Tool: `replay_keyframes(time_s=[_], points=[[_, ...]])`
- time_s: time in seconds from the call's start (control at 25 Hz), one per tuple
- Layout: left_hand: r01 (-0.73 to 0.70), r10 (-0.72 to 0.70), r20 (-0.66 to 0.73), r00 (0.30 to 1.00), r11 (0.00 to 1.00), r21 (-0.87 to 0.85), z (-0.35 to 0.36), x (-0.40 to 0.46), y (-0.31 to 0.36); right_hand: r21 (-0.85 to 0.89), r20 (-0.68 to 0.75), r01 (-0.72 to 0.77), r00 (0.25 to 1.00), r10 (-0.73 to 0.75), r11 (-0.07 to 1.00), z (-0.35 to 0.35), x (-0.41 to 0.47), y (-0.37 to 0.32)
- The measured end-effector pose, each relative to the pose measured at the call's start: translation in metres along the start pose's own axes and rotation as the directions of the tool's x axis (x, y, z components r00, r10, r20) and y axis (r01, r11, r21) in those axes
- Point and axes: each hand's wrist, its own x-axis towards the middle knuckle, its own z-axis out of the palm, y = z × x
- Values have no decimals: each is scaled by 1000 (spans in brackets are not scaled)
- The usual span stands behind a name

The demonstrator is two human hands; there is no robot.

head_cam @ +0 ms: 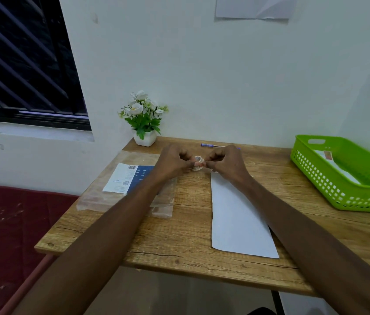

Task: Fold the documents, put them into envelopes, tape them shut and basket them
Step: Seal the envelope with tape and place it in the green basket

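Nearest the camera, two bare forearms reach out over the near edge of the wooden tabletop (186, 253) and converge at about 12 o'clock. There the left hand (175, 161) and the right hand (226, 161) meet around a small roll of tape (197, 163), held just above the wood. The fingers of both hands are curled in: the left seems to steady the roll while the right pinches at its rim, most likely picking for the loose end. Whether a strip is already lifted is too small to tell.

A long white envelope (238, 214) lies flat at 1 o'clock from the near edge, its far end just under the right wrist. The green basket (338, 192) sits at 2 o'clock, with a white item or two already inside. A clear plastic packet (125, 180) with a printed label lies at 10 o'clock; a potted plant (144, 117) and a pen (210, 145) stand along the far edge.

To do this step well, I would keep the roll braced in the left hand, scrape the edge up with a nail, and pull off a strip only long enough to span the flap. Keep the strip taut so it does not curl onto itself, and lay it down over the envelope's flap in one pass.
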Motion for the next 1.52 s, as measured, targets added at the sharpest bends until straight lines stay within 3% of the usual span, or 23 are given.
replay_keyframes(time_s=[0.44,0.6,0.96,1.2,1.52], points=[[3,2,59,998,996,-87,5,-1,3,279,-35,-103,992,118,955,-9,-1,2],[12,-5,76,997,997,-82,6,0,4,302,-59,-116,988,140,946,-7,2,7],[-132,105,159,982,978,164,7,-2,4,269,-143,-175,965,218,947,-7,5,12],[-54,107,-89,990,886,460,7,2,-1,310,-206,-203,939,274,929,-14,4,14],[3,150,-236,960,838,545,5,5,-9,247,-198,-185,951,237,951,-11,1,10]])
